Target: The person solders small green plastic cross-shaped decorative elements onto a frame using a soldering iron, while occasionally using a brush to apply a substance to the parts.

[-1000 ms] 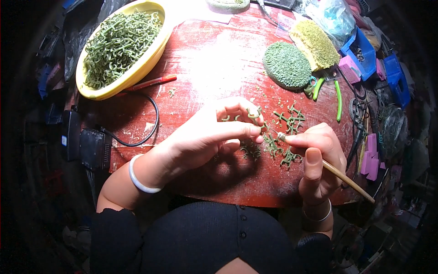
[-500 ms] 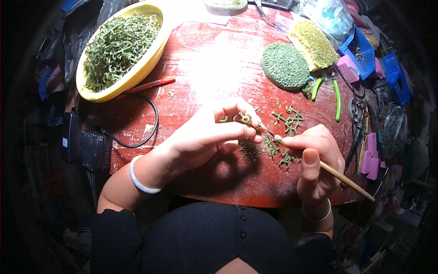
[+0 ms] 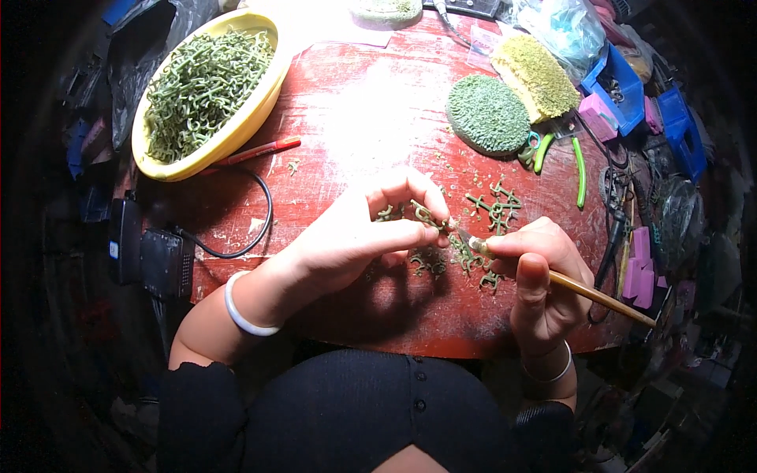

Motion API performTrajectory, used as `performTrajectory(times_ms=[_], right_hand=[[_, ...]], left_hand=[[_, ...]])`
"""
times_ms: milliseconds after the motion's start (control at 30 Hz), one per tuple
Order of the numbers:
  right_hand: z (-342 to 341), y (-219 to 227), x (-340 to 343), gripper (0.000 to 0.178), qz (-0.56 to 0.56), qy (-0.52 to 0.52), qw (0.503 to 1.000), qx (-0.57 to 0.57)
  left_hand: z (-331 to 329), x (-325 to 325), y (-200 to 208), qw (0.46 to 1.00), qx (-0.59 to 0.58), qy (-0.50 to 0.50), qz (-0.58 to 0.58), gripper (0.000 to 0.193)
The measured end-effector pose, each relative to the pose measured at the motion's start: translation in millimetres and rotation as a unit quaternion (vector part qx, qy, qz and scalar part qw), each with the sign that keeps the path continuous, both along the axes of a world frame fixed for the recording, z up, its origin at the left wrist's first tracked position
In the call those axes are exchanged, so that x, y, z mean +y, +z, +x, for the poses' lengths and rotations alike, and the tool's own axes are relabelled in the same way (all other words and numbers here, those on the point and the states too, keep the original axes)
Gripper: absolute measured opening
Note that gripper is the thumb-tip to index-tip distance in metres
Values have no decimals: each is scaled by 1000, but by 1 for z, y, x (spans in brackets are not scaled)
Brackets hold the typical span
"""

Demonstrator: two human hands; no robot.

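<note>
Packages and labels around the red table

A crumpled clear plastic bag with blue showing inside lay at the far right edge of the table. A small clear packet lay flat just left of it. By the left edge, a black box bore a small pale label on its end.

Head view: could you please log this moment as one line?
left hand: pinches green piece | right hand: holds tool, tip at piece | table
</note>
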State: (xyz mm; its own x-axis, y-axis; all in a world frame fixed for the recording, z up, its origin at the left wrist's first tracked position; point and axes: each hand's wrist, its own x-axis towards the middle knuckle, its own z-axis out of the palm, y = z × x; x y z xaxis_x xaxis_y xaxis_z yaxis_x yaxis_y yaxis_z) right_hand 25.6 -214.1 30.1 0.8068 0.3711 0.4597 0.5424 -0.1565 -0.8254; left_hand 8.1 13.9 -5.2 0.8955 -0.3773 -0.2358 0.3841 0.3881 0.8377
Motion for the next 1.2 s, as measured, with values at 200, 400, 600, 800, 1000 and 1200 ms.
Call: performTrajectory(times_ms=[200, 400, 600, 800, 1000, 1200], right_hand=[[2, -2, -1, 24, -12, 13, 999, -29], [2, 1, 0, 23, -9, 27, 999, -33], [4, 3, -1, 21, -37, 57, 997, -39], [4, 2, -2, 19, -18, 66, 997, -33], [4, 3, -3, 19, -33, 72, 996, -49], [4, 3, -2, 18, -39, 78, 994, -61]], left_hand=[[0, -1, -1, 1000, -4, -1, 17, 20], [0, -1, 2, 1000, -8, 3, 11, 20], [1, -1, 3, 999, -12, -3, 49, 18], [2, -1, 4, 998, -41, -10, 53, 15], [2, -3, 4, 999, -30, 12, 28, 14], [1, -2, 3, 999, -39, 11, 36, 13]])
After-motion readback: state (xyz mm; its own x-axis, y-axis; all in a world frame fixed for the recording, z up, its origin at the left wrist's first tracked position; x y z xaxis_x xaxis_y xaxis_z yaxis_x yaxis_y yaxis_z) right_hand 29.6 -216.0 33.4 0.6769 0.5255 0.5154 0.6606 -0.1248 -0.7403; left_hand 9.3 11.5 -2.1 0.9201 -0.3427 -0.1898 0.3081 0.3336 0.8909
